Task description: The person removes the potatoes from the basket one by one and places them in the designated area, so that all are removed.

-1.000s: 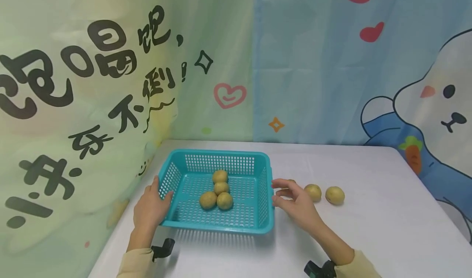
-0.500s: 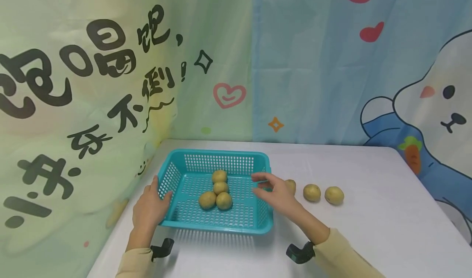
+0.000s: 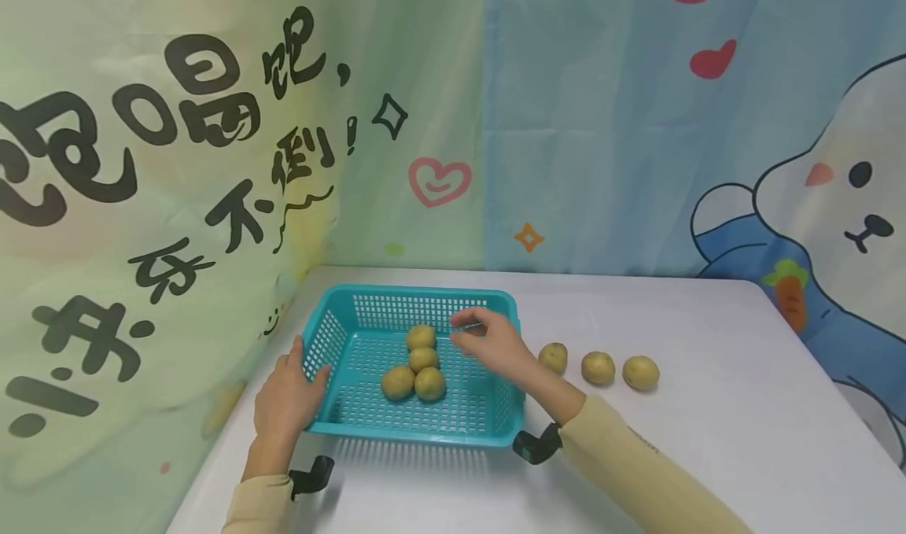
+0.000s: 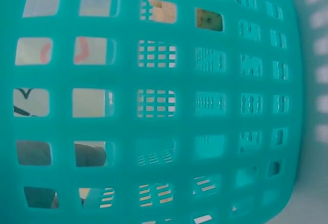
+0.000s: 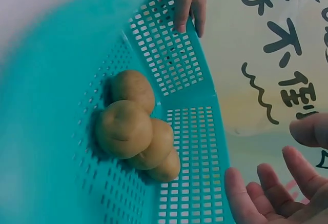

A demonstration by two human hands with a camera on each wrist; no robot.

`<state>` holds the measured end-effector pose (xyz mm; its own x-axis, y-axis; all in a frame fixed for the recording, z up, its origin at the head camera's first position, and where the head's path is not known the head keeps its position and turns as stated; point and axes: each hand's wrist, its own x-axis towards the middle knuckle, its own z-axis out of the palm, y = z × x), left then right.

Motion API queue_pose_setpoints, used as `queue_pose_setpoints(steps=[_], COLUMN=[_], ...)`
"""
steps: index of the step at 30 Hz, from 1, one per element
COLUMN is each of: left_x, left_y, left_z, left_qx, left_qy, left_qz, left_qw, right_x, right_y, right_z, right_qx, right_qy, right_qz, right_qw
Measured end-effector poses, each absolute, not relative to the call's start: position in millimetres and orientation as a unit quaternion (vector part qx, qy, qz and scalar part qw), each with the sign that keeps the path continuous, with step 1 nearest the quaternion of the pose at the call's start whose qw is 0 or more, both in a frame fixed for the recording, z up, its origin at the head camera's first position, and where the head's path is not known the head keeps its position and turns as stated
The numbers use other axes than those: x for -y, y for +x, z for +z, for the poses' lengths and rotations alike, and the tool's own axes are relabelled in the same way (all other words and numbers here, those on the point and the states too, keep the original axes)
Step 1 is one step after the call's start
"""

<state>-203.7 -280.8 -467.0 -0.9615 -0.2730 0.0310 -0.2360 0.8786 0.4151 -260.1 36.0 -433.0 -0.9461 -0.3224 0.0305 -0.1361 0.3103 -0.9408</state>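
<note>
A turquoise plastic basket with perforated walls stands on the white table. Inside it several potatoes lie clustered around the middle of its floor. My left hand grips the basket's left rim, the thumb over the inside; in the left wrist view the basket wall fills most of the frame. Over the basket's right half hovers my right hand, its fingers loosely bent and nothing between them. The right wrist view shows those fingers spread apart, away from the potatoes.
Three more potatoes, the left one, the middle one and the right one, lie in a row on the table right of the basket. A printed curtain hangs behind and on the left.
My right hand has moved left, from beside the basket's right rim to above its inside, uncovering the leftmost loose potato. The left hand and the basket have stayed in place.
</note>
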Motion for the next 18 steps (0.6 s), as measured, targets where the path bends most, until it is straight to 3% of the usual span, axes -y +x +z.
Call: queue_pose_setpoints(steps=[18], left_x=[280], left_y=[-203], left_z=[-467], left_qx=[0.967], left_qy=[0.133], left_qz=[-0.211], left_qw=[0.050], right_x=[-7], right_y=[-300], right_z=[-456], right_qx=[-0.774], right_qy=[-0.097], right_qz=[-0.612], right_qw=[0.131])
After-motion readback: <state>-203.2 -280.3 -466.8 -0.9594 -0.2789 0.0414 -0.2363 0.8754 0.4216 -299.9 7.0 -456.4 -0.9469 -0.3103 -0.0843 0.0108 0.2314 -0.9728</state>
